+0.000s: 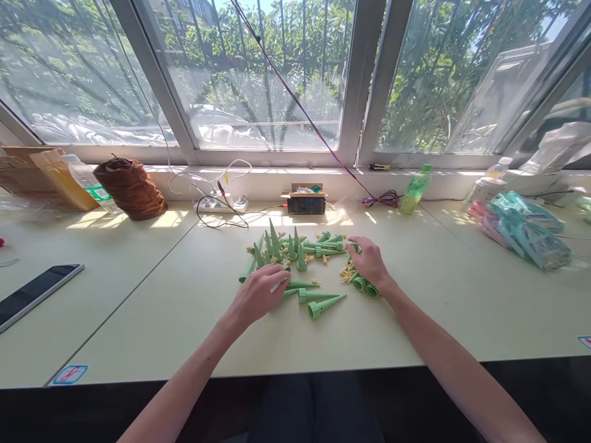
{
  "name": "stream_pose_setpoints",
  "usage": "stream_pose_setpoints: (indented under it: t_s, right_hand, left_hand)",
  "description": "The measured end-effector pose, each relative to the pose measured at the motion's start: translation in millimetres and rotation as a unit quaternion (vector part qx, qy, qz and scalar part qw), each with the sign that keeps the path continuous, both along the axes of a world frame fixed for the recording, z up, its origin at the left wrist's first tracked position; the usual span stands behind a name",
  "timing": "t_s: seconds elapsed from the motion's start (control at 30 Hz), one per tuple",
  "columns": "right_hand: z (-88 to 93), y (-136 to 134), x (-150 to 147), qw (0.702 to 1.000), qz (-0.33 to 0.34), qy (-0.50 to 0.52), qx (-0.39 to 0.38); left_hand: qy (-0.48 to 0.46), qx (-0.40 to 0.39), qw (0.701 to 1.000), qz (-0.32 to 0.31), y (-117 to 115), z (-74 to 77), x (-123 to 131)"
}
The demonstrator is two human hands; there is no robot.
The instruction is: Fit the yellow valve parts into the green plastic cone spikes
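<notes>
Green plastic spikes (pixel 323 306), hollow cones with a wide collar, lie in a loose pile in front of me, and several stand upright on their collars with points up. Small yellow-tan plastic pieces (pixel 345 272) are scattered among them. My left hand (pixel 264 288) is at the near left of the pile with its fingers curled in, beside a spike's collar; what it grips is hidden. At the right end of the pile, my right hand (pixel 369 261) reaches down with thumb and forefinger apart, over spikes and yellow pieces. Its other fingers are partly hidden.
A tablet (pixel 37 292) lies at the left. Along the window stand a brown bag (pixel 130 187), a power strip (pixel 221 203), a small black device (pixel 306 205) and a green bottle (pixel 415 189). Teal and pink plastic packages (pixel 526 227) sit at the right.
</notes>
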State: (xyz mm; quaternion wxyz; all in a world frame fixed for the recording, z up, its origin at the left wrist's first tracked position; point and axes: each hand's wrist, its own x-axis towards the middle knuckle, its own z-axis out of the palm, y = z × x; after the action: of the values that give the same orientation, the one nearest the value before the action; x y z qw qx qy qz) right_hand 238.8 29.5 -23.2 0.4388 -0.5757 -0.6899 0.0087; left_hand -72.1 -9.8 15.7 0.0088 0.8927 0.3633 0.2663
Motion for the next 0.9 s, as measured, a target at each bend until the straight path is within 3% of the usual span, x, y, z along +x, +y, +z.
stream_pose_setpoints:
  t_s: [0.3, 0.67, 0.9]
  right_hand:
    - [-0.5, -0.1, -0.7, 1.0, 0.001, -0.007, 0.0]
    - [0.7, -0.7, -1.5, 1.0, 0.001, 0.0, -0.012]
    - [0.8, -0.5, -0.6, 1.0, -0.005, -0.008, -0.007]
  left_hand:
    - [0.093, -0.074, 0.993, 0.022, 4.2, -5.8, 5.4]
    - [0.169, -0.077, 0.983, 0.01, 8.4, -1.9, 10.9]
    - [0.098, -0.018, 0.995, 0.016, 5.7, 9.8, 6.9]
